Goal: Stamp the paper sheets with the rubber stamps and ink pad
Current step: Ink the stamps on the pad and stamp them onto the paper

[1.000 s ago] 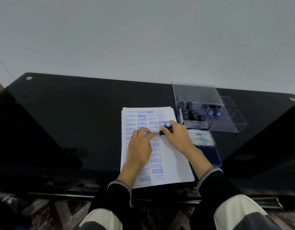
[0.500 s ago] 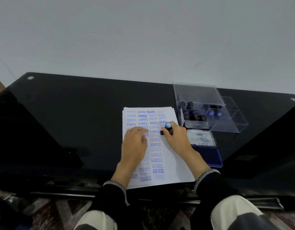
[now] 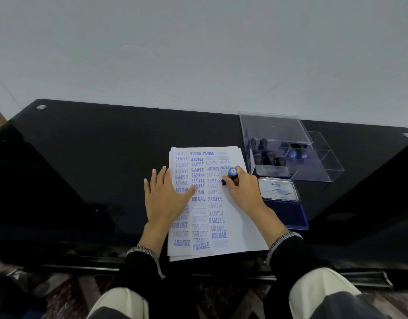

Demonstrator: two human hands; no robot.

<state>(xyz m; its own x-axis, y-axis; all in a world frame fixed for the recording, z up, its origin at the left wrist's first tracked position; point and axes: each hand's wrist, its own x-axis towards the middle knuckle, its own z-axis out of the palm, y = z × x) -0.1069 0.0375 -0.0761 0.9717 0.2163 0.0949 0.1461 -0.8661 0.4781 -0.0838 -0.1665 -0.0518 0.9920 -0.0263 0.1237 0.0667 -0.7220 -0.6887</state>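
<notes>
flanking the paper sheets [image 3: 241, 229]: ink pad [image 3: 288, 209], clear stamp box [image 3: 313, 166], black table [image 3: 83, 157].

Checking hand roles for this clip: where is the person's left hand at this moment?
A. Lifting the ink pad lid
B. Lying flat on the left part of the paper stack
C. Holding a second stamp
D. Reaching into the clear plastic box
B: the left hand lies with fingers spread flat on the paper stack, while the right hand grips the stamp.
</notes>
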